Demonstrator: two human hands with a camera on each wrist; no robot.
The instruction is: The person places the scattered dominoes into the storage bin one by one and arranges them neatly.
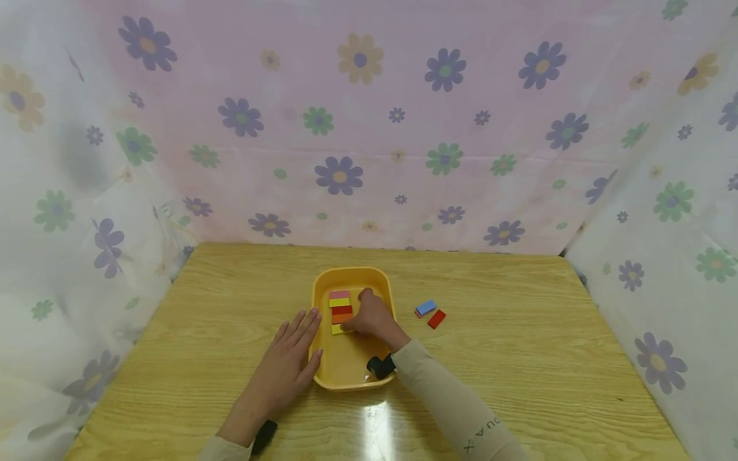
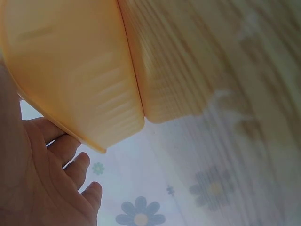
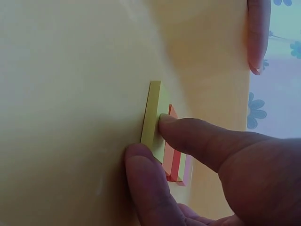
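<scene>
A yellow plastic tray (image 1: 337, 378) stands on the table. Along its left side, a row of small flat blocks runs front to back: a pink block (image 1: 340, 295), a yellow one, a red block (image 1: 342, 310), an orange block (image 1: 342, 318) and, nearest me, another yellow block (image 3: 153, 113). My right hand (image 1: 375, 318) reaches into the tray, and its thumb and a finger pinch that nearest yellow block. Outstretched fingers of my left hand (image 1: 286, 362) rest against the tray's left rim; the left wrist view shows them along the outer edge of the tray (image 2: 80, 89).
Right of the tray, a blue block (image 1: 426, 308) lies partly over a reddish one, with a red block (image 1: 437, 319) beside them. Flower-patterned curtains (image 1: 369, 128) stand behind and on both sides of the wooden table (image 1: 519, 333).
</scene>
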